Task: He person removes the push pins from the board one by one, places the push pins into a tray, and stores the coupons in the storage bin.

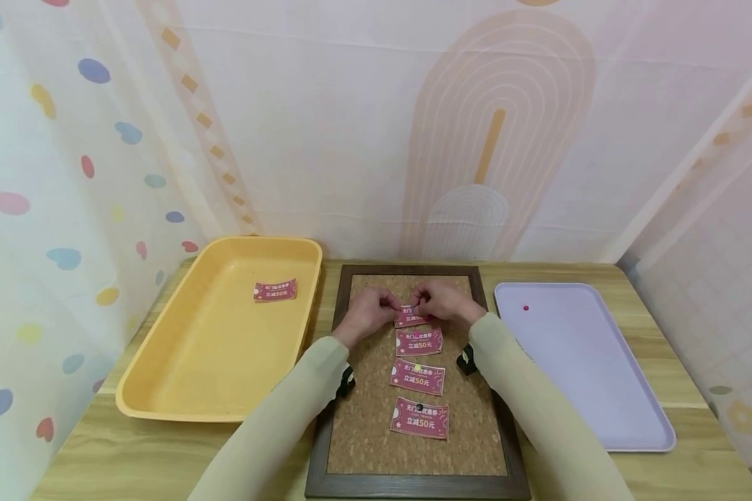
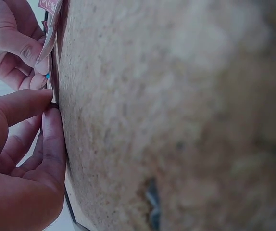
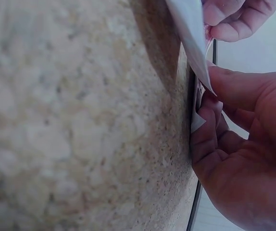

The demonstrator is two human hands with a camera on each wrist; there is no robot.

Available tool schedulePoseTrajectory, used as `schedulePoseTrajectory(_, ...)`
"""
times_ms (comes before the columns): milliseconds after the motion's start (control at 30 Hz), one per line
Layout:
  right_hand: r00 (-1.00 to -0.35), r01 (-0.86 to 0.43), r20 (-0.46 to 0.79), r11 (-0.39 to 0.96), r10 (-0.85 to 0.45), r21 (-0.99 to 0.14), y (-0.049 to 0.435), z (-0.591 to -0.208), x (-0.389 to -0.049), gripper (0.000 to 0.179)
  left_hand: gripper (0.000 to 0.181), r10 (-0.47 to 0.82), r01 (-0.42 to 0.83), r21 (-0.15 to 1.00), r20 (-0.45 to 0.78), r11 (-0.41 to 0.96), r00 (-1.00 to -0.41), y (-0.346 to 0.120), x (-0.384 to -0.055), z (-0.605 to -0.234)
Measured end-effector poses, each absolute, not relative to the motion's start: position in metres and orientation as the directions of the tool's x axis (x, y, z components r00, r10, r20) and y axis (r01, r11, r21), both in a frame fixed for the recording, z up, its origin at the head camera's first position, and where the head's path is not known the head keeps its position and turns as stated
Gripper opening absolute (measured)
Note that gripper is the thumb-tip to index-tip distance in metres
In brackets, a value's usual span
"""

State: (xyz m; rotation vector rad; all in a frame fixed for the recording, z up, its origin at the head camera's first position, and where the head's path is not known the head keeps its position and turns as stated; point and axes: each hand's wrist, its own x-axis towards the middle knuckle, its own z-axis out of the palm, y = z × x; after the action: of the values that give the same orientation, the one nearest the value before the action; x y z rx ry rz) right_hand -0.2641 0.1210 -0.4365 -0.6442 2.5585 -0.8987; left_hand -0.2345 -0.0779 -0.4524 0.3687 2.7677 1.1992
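A pink paper coupon (image 1: 409, 319) lies at the top of a column of coupons on a cork board (image 1: 363, 417). My left hand (image 1: 370, 311) pinches its left edge between thumb and forefinger. At the opposite edge, my right hand (image 1: 443, 300) grips the paper between thumb and finger. In the right wrist view the coupon (image 3: 191, 38) bends up off the cork, its white back showing. A tiny blue piece (image 2: 47, 76) shows at the right fingertips in the left wrist view. Below, three coupons carry pink, yellow-green and black pins, the nearest coupon (image 1: 420, 419) the black one.
On the left, a yellow tray (image 1: 225, 416) holds one more coupon (image 1: 275, 291). A lilac tray (image 1: 601, 390) to the right has a small red pin (image 1: 526, 307) in it. The board's dark frame (image 1: 413, 486) rests on a wooden table (image 1: 94, 452), with a patterned curtain behind.
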Motion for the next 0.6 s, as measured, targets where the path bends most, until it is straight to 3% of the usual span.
schedulePoseTrajectory(600, -0.832, -0.301, -0.173, 0.692, -0.527, -0.657, 0.1239, -0.4317, -0.2566, 0.004, 0.006, 0.253, 0.164, 0.734, -0.01, 0.658, -0.967, -0.0758, -0.2274, -0.4479)
